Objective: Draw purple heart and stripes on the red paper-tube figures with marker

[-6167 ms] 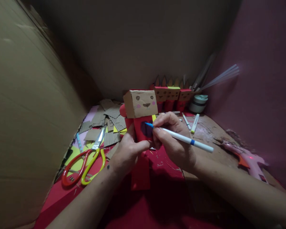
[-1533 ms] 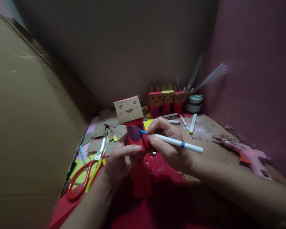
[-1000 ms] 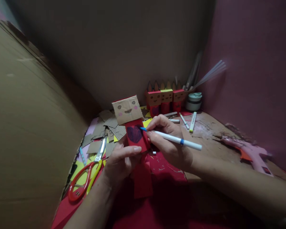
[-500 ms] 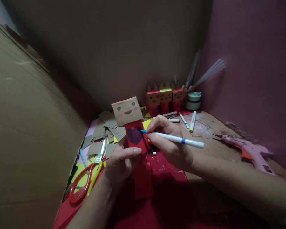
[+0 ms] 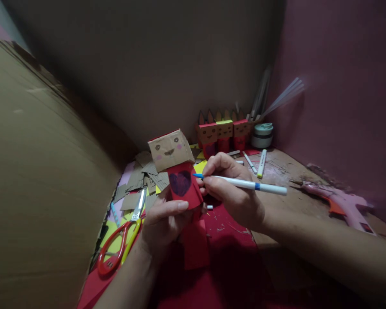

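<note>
My left hand (image 5: 167, 221) is closed round the lower body of a cardboard puppet (image 5: 171, 150), its thumb across the red front. The puppet has a box head with drawn eyes, mouth and pink cheeks, tilted a little. On its red body is a dark purple heart (image 5: 180, 183). My right hand (image 5: 231, 189) pinches a white marker (image 5: 270, 188) with a blue band. The marker's blue tip points at the body's right edge, near the heart; whether it touches cannot be made out. Below my left hand a red paper strip (image 5: 196, 244) shows.
Red-and-yellow scissors (image 5: 119, 249) lie among cardboard and paper scraps (image 5: 135, 176) at left. Several finished-looking box figures (image 5: 223, 133) stand at the back beside a mint-coloured jar (image 5: 262, 135). Loose markers (image 5: 261, 164) and a pink glue gun (image 5: 337, 199) lie at right.
The marker tip has moved off the heart's upper right edge, to the right, with my right hand. The puppet has shifted slightly left and turned a little in my left hand.
</note>
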The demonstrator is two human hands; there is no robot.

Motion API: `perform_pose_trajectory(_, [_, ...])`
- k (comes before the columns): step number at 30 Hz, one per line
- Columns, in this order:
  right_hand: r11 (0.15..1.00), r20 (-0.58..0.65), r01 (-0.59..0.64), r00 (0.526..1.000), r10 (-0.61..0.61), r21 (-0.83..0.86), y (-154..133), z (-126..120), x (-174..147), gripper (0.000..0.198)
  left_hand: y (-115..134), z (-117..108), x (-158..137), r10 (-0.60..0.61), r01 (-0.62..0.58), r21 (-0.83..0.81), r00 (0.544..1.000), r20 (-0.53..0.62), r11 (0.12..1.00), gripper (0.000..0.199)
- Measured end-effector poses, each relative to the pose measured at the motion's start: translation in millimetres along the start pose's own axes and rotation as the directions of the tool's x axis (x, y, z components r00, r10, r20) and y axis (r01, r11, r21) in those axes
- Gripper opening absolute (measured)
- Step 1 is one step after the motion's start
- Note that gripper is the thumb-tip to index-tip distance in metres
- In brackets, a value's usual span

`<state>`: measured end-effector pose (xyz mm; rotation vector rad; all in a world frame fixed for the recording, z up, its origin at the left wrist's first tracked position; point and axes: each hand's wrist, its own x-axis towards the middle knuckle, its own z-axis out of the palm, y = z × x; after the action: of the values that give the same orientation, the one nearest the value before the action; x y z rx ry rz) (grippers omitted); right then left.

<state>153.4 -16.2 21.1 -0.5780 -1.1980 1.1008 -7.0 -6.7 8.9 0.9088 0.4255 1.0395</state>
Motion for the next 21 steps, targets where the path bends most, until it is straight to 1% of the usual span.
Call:
perform_pose_trajectory(3, [0.993,0.024,-0.043,0.999,0.041,0.108,-0.5,0.9,-0.3,0.010,1.2,-2.3,-0.8,0.001,0.002,-0.066,0.999,0.041,0.998,0.062])
perform_pose_trajectory(5, [0.989,0.049,-0.054,0.998,0.048,0.139,-0.9,1.4,-1.1,0.010,1.3,-3.8,-1.1,0.002,0.001,-0.079,0.999,0.047,0.997,0.061])
perform_pose_trajectory(8, [0.995,0.049,-0.037,0.998,0.032,0.097,-2.7,2.2,-2.6,0.009,1.1,-5.0,-0.7,-0.012,0.015,-0.053,0.999,0.047,0.998,0.061])
perform_pose_trajectory(11, [0.999,0.055,-0.040,0.998,0.038,0.033,-5.3,3.1,-3.4,0.009,0.8,-4.8,0.4,-0.013,0.014,-0.024,0.999,0.037,1.000,0.066])
perform_pose_trajectory(17, [0.999,0.041,-0.003,0.999,0.005,-0.052,-5.8,4.0,-2.7,0.008,0.7,-2.5,0.1,0.004,-0.004,0.007,0.999,-0.035,1.000,0.074])
perform_pose_trajectory(21, [0.997,0.054,-0.053,0.997,0.056,-0.054,-5.5,3.4,-2.9,0.009,1.3,-2.4,-0.8,-0.024,0.026,0.037,0.999,-0.049,0.999,0.073])
